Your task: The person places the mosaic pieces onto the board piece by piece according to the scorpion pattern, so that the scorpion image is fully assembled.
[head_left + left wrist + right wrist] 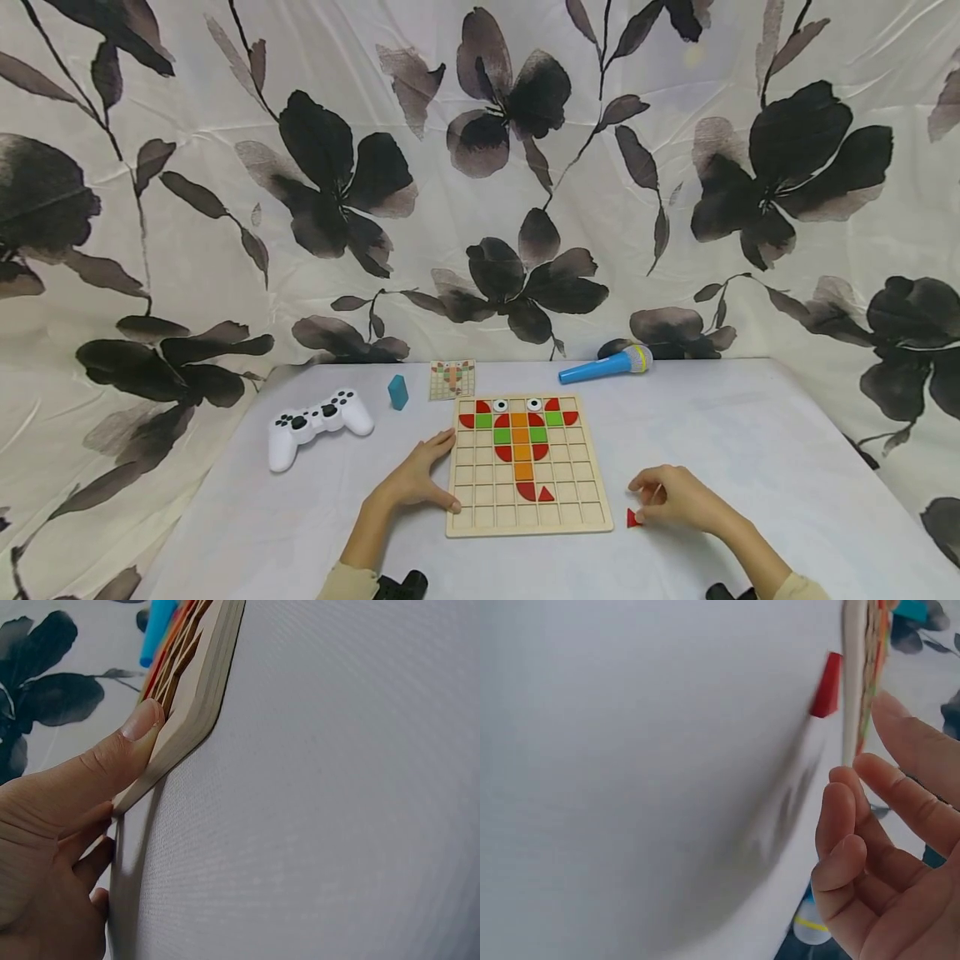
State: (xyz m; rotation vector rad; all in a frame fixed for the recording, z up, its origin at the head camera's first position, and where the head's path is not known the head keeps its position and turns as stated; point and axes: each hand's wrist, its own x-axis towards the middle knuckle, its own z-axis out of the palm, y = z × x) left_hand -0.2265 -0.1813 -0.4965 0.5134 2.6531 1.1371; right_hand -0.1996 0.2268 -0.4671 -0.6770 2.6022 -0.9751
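A square wooden grid puzzle board lies on the table, with red, green and orange pieces and two eye pieces in its cells. Against the board's left edge rests my left hand. Its thumb presses on the rim near the front corner, and the other fingers extend along the side. My right hand hovers right of the board, its fingers loosely bent. Just below the thumb, a red triangle piece lies on the table; the right wrist view shows this red piece apart from the fingers.
Behind the board lie a small pattern card and a blue toy microphone. A teal block and a white game controller are at the left. A floral cloth hangs behind the table.
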